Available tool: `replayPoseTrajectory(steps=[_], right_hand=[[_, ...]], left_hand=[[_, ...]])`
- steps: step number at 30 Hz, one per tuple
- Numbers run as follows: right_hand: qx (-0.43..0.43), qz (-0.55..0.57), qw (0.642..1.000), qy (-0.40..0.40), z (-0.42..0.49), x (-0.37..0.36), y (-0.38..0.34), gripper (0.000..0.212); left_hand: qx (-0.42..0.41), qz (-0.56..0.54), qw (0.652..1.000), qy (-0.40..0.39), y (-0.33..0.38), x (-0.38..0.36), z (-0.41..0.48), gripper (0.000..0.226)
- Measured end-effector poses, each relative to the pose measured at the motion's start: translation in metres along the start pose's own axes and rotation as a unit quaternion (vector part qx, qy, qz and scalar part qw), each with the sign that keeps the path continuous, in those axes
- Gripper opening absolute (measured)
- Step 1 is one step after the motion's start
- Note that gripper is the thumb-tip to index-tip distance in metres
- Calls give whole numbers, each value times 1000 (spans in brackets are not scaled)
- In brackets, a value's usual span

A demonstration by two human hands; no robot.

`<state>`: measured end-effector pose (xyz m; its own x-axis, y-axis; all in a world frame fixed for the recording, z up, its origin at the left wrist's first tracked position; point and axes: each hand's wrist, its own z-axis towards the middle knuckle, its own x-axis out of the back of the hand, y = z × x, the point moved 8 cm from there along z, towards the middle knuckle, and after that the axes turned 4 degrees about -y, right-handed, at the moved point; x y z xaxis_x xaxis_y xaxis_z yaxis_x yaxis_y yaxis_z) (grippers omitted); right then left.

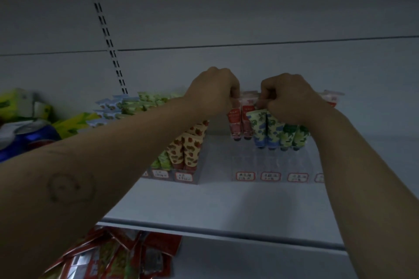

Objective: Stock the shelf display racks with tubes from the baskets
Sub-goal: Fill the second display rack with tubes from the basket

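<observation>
Two clear display racks stand on the white shelf. The left rack holds strawberry-patterned tubes and green tubes. The right rack holds red-pink tubes, blue-patterned tubes and green-patterned tubes in its back rows, and its front rows hold nothing. My left hand has its fingers curled around the tops of the red-pink tubes. My right hand pinches the crimped tops of the blue-patterned tubes. The fingertips of both hands are hidden behind the knuckles.
Blue and green tubes, yellow-green packets and blue cans crowd the shelf's left end. Red snack packs lie on the shelf below. A slotted upright runs up the back wall. Price labels line the rack fronts.
</observation>
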<state>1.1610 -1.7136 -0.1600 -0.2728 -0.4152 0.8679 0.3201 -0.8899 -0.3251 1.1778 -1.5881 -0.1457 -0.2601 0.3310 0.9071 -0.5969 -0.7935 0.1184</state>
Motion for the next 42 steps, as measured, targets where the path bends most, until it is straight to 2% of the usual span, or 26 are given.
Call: replayPoseTrajectory(steps=[4, 11, 16, 19, 23, 28, 34, 38, 42], right_hand=[[-2, 4, 1000, 1, -1, 1, -1, 29], [-3, -13, 1000, 7, -11, 12, -2, 9], [-27, -20, 998, 50, -39, 49, -16, 30], [-53, -37, 998, 6, -56, 48, -28, 50], [-63, -66, 995, -39, -79, 41, -53, 71], [-1, -104, 993, -57, -116, 16, -100, 76], [31, -120, 985, -120, -181, -44, -125, 77], [16, -84, 976, -199, -220, -100, -117, 71], [-69, -61, 937, -336, -265, -178, -95, 76]], left_hand=[[9, 3, 1000, -8, -3, -2, 0, 18], [17, 30, 999, -11, 0, 1, -13, 26], [2, 59, 997, -42, 5, 12, -37, 43], [-10, 49, 998, -40, 14, 23, -60, 46], [-22, 11, 999, 21, 22, 40, -101, 44], [-17, -33, 997, 71, 26, 42, -164, 46], [4, -84, 992, 97, 20, -4, -250, 41], [52, -103, 992, 44, 11, -61, -291, 42], [118, -123, 982, -76, 8, -132, -329, 46]])
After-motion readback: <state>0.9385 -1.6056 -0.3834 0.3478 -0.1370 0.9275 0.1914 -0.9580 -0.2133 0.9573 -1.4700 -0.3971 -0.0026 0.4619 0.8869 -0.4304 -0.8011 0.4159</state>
